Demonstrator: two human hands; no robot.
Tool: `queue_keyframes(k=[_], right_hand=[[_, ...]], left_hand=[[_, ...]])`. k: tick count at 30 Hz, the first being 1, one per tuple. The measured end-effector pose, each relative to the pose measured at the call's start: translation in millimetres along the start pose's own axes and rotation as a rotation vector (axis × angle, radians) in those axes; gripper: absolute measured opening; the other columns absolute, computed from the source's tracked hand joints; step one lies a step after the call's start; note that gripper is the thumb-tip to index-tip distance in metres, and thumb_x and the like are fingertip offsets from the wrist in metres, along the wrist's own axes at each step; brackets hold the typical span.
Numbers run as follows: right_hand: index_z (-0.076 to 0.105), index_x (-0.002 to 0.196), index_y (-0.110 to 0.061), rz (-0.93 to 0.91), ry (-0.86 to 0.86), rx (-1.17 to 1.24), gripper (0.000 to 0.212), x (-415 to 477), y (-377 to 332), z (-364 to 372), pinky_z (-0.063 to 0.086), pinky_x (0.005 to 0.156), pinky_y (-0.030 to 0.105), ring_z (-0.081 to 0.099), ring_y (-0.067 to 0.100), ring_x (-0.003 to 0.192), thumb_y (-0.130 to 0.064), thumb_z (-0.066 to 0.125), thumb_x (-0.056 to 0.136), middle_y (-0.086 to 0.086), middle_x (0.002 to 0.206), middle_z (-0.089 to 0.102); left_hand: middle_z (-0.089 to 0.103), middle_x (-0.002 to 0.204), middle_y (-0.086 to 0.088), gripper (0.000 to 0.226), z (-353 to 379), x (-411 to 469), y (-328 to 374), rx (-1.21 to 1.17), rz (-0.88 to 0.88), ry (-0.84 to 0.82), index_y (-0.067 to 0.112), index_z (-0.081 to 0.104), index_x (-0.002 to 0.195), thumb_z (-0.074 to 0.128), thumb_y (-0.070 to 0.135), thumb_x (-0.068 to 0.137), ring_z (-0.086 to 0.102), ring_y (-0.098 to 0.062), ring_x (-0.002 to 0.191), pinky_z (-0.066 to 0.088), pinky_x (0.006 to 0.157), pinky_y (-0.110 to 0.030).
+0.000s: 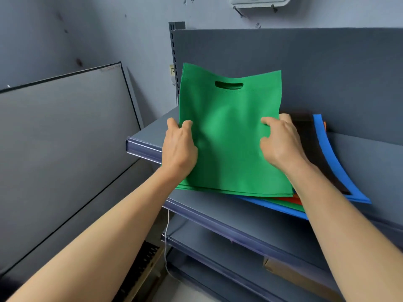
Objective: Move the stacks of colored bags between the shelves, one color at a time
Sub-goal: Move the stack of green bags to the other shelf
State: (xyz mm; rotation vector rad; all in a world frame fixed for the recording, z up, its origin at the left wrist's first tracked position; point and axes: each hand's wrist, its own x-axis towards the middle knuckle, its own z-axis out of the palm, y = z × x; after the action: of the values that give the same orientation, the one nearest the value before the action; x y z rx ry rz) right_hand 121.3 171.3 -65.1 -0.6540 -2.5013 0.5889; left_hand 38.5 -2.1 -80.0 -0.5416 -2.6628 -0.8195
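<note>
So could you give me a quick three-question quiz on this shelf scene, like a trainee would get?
1. True or false: both hands grip the green non-woven bags.
2. Which colour lies right under the green ones? A) blue B) black C) orange
3. What stands on the grey metal shelf beneath them?

Key: 1. True: left hand and right hand pinch the side edges. 2. B, the black bag. 3. The mixed pile, with a blue bag sticking out.

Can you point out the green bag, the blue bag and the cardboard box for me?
green bag (229, 131): head view, middle of its front face, below the handle slot.
blue bag (333, 158): head view, its curved right edge.
cardboard box (294, 277): head view, its side, on the lower shelf.
</note>
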Motion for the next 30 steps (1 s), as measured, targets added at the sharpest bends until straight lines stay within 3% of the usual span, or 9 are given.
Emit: queue_keyframes(k=[4,10,16,22,30], right_hand=[[0.044,0.137,-0.009,-0.121,0.028,0.026,0.054,-17.3,-31.5,0.8,0.042,0.095,0.042,0.053,0.043,0.107,0.007,0.044,0.085,0.013,0.138,0.034],[0.042,0.139,-0.007,-0.259,0.023,0.111,0.054,-47.5,-92.3,9.9,0.034,0.093,0.033,0.049,0.038,0.113,0.008,0.045,0.087,0.014,0.14,0.033],[0.042,0.139,-0.007,-0.398,-0.021,0.193,0.056,-104.8,-188.4,29.0,0.039,0.095,0.036,0.05,0.039,0.114,0.009,0.043,0.086,0.014,0.144,0.03],[0.042,0.139,-0.007,-0.503,-0.052,0.264,0.055,-189.0,-291.9,48.4,0.038,0.096,0.037,0.047,0.039,0.119,0.009,0.042,0.086,0.014,0.147,0.028],[0.04,0.14,-0.009,-0.648,-0.071,0.332,0.055,-287.8,-396.3,63.0,0.041,0.09,0.042,0.053,0.041,0.111,0.003,0.044,0.086,0.014,0.147,0.028]], left_hand=[[0.032,0.124,-0.016,0.06,-26.8,-17.6,-18.4,-0.011,-0.06,0.088,0.01,0.041,0.134,0.034,-0.013,0.079,0.048,-0.039,0.096,0.042,0.079,-0.042],[0.031,0.12,-0.011,0.06,-80.0,-46.3,-60.5,-0.012,-0.162,0.196,0.013,0.041,0.135,0.032,-0.01,0.08,0.048,-0.036,0.089,0.041,0.077,-0.038],[0.031,0.118,-0.011,0.058,-160.2,-96.2,-132.2,0.049,-0.263,0.311,0.012,0.042,0.133,0.032,-0.01,0.081,0.049,-0.036,0.087,0.045,0.076,-0.041],[0.033,0.118,-0.012,0.054,-252.9,-160.8,-211.3,0.16,-0.343,0.406,0.012,0.045,0.132,0.037,-0.008,0.082,0.042,-0.029,0.078,0.033,0.068,-0.033],[0.035,0.124,-0.014,0.053,-354.1,-248.7,-279.3,0.297,-0.42,0.537,0.01,0.044,0.135,0.039,-0.006,0.084,0.052,-0.036,0.094,0.036,0.072,-0.036]])
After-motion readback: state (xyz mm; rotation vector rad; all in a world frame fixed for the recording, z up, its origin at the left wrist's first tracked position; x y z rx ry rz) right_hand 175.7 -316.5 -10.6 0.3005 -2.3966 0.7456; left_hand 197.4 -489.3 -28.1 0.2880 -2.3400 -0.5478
